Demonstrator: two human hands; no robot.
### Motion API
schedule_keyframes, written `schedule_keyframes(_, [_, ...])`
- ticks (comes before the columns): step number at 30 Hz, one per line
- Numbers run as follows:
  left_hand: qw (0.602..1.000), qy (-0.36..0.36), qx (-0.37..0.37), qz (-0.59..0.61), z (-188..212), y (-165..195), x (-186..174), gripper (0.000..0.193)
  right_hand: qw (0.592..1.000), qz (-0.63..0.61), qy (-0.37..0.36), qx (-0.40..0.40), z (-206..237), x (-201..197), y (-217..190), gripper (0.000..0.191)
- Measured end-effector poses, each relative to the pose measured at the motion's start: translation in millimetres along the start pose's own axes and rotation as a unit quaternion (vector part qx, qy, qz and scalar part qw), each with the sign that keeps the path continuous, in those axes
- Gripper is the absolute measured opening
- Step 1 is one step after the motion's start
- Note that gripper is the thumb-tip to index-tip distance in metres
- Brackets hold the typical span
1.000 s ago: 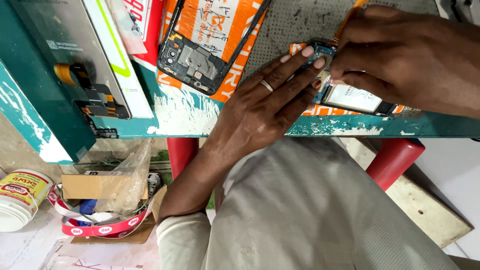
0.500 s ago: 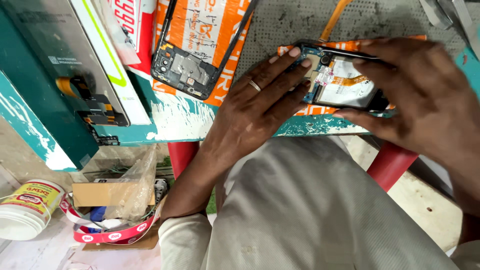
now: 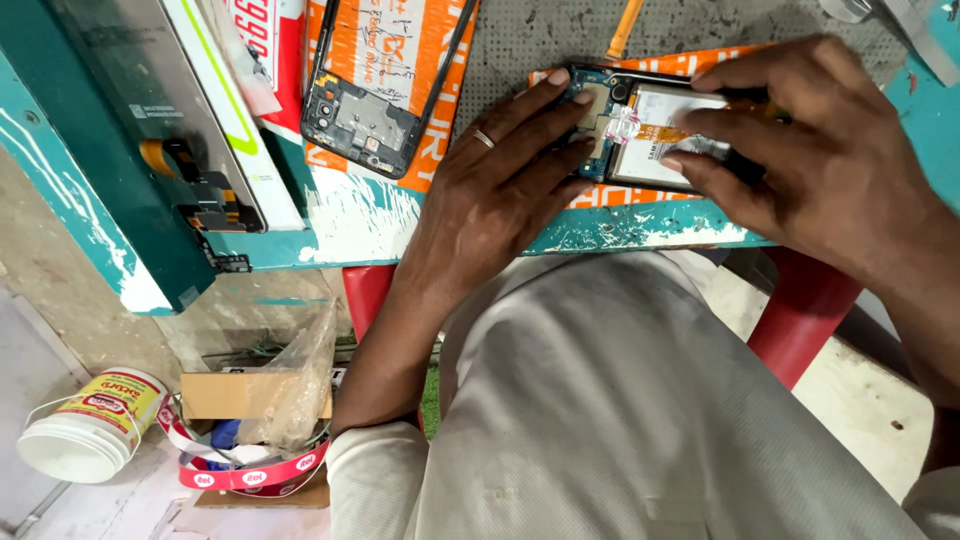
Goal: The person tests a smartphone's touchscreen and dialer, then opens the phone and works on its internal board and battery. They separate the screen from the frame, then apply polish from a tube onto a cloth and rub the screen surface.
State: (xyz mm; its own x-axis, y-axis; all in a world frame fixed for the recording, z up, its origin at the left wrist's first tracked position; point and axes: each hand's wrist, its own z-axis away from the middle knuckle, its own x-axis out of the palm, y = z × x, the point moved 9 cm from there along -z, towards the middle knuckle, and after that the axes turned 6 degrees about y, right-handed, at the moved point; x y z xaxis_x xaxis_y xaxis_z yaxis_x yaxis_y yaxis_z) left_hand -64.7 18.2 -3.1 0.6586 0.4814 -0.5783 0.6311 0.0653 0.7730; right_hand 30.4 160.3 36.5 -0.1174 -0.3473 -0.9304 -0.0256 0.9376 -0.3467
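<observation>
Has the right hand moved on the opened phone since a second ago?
Yes. The right hand now lies lower over the phone, fingertips on its battery, whereas earlier it pinched at the phone's top-left corner beside the left hand.

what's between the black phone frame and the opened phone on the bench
In the head view, the left hand lies between the black phone frame and the opened phone, fingertips on the phone's edge, over grey matting.
</observation>
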Motion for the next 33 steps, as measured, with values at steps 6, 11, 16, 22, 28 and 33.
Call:
schedule_keyframes(6, [1.0, -0.004, -0.001, -0.01, 0.6, 0.8, 0.4, 0.03, 0.995, -0.051, -0.008, 0.083, 2.2, 8.5, 10.5, 0.017])
schedule_keyframes(11, [1.0, -0.004, -0.002, -0.011, 0.5, 0.0, 1.1, 0.03, 0.99, -0.056, -0.064, 0.111, -0.9, 14.6, 12.2, 0.014])
schedule_keyframes(16, [1.0, 0.0, -0.002, -0.005, 1.5, -1.7, 1.7, 0.029, 0.993, -0.016, -0.072, 0.092, -4.7, 11.0, 4.3, 0.015])
schedule_keyframes(22, [1.0, -0.004, 0.004, -0.004, 0.9, -2.0, 1.9, 0.031, 0.991, -0.028, -0.089, 0.1, -4.1, 11.2, 4.2, 0.016])
schedule_keyframes(28, [1.0, 0.001, 0.015, -0.015, -3.4, 0.0, 0.8, 0.035, 0.99, -0.053, -0.089, 0.091, -4.8, 13.9, 8.9, 0.018])
schedule_keyframes(33, [0.998, 0.025, 0.031, -0.045, -9.4, 4.6, 2.7, 0.032, 0.989, -0.084, -0.079, 0.095, -6.2, 14.4, 14.0, 0.017])
